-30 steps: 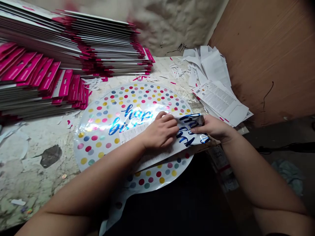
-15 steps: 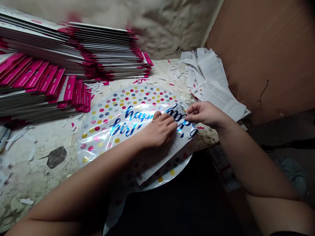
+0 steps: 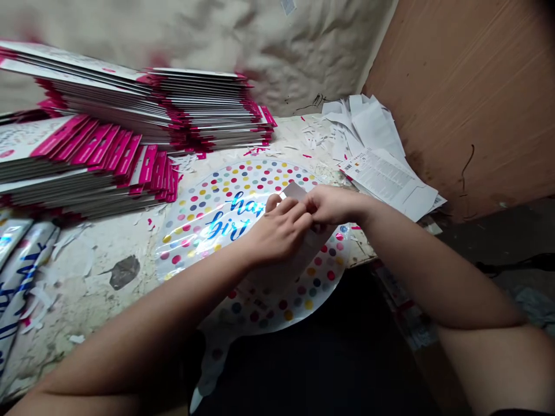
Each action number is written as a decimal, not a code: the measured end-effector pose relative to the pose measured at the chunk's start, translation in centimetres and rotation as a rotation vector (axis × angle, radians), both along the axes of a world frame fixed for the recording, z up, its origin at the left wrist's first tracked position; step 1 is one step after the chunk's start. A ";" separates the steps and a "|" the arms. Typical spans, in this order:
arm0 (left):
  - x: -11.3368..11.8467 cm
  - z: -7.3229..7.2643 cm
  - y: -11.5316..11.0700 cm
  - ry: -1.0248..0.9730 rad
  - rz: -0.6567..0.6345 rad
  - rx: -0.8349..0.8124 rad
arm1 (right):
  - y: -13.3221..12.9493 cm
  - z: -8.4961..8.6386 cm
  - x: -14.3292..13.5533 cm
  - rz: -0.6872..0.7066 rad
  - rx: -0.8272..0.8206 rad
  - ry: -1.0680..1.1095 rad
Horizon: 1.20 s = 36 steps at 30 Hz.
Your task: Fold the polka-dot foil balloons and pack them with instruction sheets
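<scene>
Left hand [image 3: 281, 228] and right hand [image 3: 333, 206], fingers curled, together on a pale card [image 3: 306, 254] over the balloon [image 3: 260, 185], grips unclear.

Balloon lettering [image 3: 224, 225] partly hidden, packets [image 3: 78, 170] cut off

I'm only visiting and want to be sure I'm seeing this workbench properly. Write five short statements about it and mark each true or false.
1. The left hand and right hand are close together over a dotted foil sheet. True.
2. The words on the foil are red. False: the lettering is blue.
3. White papers lie to the right of the foil sheet. True.
4. Pink-edged packs are piled on the right side. False: the pink-edged packs are stacked on the left and back of the bench.
5. Both forearms are covered by long sleeves. False: the forearms are bare.
</scene>
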<state>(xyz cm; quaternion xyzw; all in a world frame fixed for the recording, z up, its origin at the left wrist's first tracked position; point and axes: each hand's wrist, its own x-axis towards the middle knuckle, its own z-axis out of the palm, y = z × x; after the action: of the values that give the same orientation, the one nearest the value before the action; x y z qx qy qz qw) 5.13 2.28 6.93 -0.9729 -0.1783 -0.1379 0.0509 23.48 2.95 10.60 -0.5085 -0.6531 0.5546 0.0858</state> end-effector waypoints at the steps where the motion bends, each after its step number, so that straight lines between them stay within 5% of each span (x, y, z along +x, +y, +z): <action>1: -0.5 0.2 -0.1 -0.008 0.018 0.002 | -0.2 0.3 0.4 0.037 0.034 0.070; 6: -3.2 2.2 -1.6 -0.220 0.280 0.029 | -3.2 0.6 1.3 -0.318 0.494 0.388; 11: -5.5 3.6 -4.0 -0.623 0.499 0.085 | -6.7 -2.3 -2.8 -0.342 0.377 0.744; 13: -6.2 3.2 -4.8 -0.782 0.515 -0.087 | -7.3 -3.0 -4.0 -0.427 0.433 0.832; 17: -6.6 1.6 -5.5 -0.885 0.323 -0.615 | -7.8 -2.9 -5.0 -0.421 0.464 0.759; 22: -6.1 2.0 -6.1 -1.047 0.252 -0.790 | -7.8 -1.5 -5.7 -0.381 0.476 0.784; 28: -5.8 3.1 -6.9 -1.198 0.344 -0.855 | -7.5 -0.5 -6.0 -0.344 0.401 0.804; 33: -7.0 2.3 -6.5 -1.239 0.488 -1.280 | -5.2 -1.2 -4.0 -0.457 0.464 0.741; 36: -7.4 0.7 -6.0 -1.095 0.567 -1.572 | -3.1 -2.1 -2.8 -0.490 0.478 0.417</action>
<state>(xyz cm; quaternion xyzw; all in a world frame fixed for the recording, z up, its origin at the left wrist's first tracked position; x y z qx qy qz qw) -2.26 -3.76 7.67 -0.4539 -0.4433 -0.3930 -0.6655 20.73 -0.17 8.46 -0.4916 -0.5916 0.4413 0.4621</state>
